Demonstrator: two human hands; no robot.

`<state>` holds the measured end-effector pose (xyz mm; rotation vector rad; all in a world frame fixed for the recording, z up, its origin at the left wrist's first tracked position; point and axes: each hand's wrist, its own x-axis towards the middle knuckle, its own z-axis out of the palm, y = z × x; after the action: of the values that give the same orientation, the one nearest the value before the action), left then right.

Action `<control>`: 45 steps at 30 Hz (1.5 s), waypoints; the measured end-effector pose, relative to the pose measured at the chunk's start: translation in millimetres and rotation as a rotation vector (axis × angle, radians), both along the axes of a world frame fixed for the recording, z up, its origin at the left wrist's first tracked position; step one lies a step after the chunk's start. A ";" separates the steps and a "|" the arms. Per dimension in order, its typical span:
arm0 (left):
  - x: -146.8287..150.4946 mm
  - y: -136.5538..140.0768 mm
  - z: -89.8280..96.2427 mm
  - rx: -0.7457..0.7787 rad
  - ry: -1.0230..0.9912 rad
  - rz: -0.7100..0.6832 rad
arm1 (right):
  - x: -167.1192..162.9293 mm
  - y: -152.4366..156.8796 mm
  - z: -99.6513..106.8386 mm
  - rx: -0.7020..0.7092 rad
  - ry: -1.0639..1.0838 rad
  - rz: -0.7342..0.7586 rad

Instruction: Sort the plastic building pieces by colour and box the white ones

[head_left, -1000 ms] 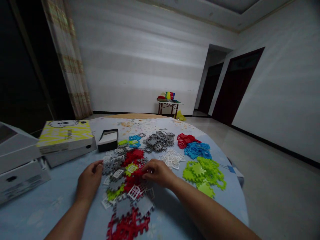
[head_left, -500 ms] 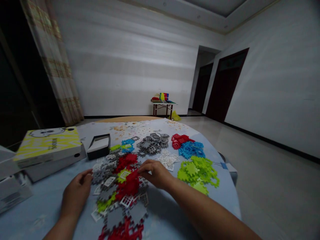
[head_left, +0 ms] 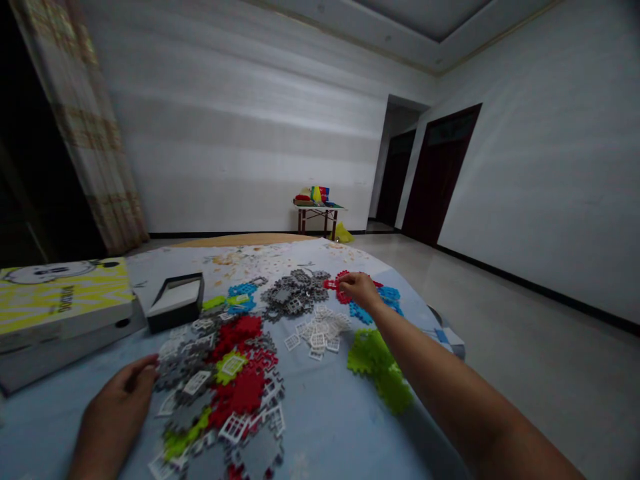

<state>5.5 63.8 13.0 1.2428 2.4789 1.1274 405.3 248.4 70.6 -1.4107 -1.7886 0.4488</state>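
My right hand (head_left: 361,289) is closed, its fingers pinching a red toothed plastic building piece (head_left: 331,284) above the red pile (head_left: 343,293) at the back right. My left hand (head_left: 117,407) rests at the left edge of a mixed heap, thumb and fingers drawn together. Whether a piece lies between them is hidden. In that heap are red pieces (head_left: 240,390), grey pieces (head_left: 185,367), a yellow-green piece (head_left: 231,365) and white window-like lattices (head_left: 234,427).
Sorted piles lie beyond: grey (head_left: 295,293), white (head_left: 320,331), blue (head_left: 363,312) and green (head_left: 373,353). A black open box (head_left: 176,303) and a yellow-and-white box (head_left: 65,293) stand at left. A patterned cloth (head_left: 320,400) covers the table.
My right hand has moved from the mixed heap, right and away from me, to the red pile with a red piece. My left hand stays beside the heap; the view has shifted right.
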 end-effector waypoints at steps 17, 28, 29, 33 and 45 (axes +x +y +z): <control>-3.4 2.4 -4.4 0.065 0.014 -0.004 | 24.1 27.5 -15.4 0.020 -0.112 -0.167; 1.9 0.9 -8.1 0.162 0.004 -0.016 | -83.0 -42.0 -32.4 0.090 -0.123 0.383; 1.6 1.2 -8.5 0.163 0.002 -0.016 | -93.3 -48.1 -33.3 0.097 -0.143 0.428; -0.3 2.2 -10.1 0.175 0.013 -0.032 | -130.4 -63.3 -34.3 0.127 -0.253 0.562; 0.1 0.4 -2.9 0.094 0.020 -0.033 | -181.0 -62.5 -45.0 0.198 -0.653 0.631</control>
<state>5.7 64.2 10.1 1.3211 2.4362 1.2428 224.3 185.9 25.6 -0.8730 -2.7375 0.1068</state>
